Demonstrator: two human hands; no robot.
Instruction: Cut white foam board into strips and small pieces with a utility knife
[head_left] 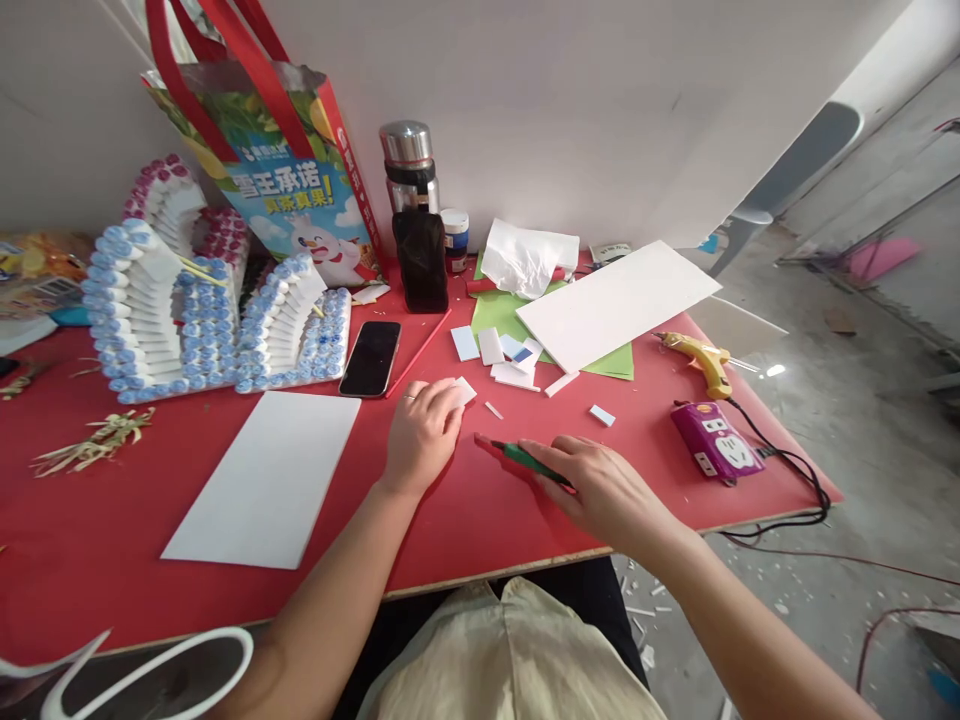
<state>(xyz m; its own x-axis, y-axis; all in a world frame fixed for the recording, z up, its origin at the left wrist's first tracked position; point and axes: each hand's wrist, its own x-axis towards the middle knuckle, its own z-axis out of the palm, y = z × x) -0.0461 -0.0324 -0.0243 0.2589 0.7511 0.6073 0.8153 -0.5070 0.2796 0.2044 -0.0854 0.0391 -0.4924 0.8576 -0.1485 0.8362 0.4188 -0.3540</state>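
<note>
My left hand [424,432] rests on the red table [90,540], fingers curled over a small white foam piece [463,390] at its fingertips. My right hand [600,485] lies to the right of it, closed around a red and green utility knife [517,458] whose tip points left, toward the left hand. Several small white foam offcuts [510,362] lie just beyond both hands. A large white sheet [270,478] is flat on the table to the left of my left arm.
A black phone [370,357] lies behind the left hand. Bottle-cap models [187,300] and a printed bag [285,170] stand at the back left. Another white board [615,300] on green paper, a yellow glue gun [701,358] and a purple power strip [716,442] sit right.
</note>
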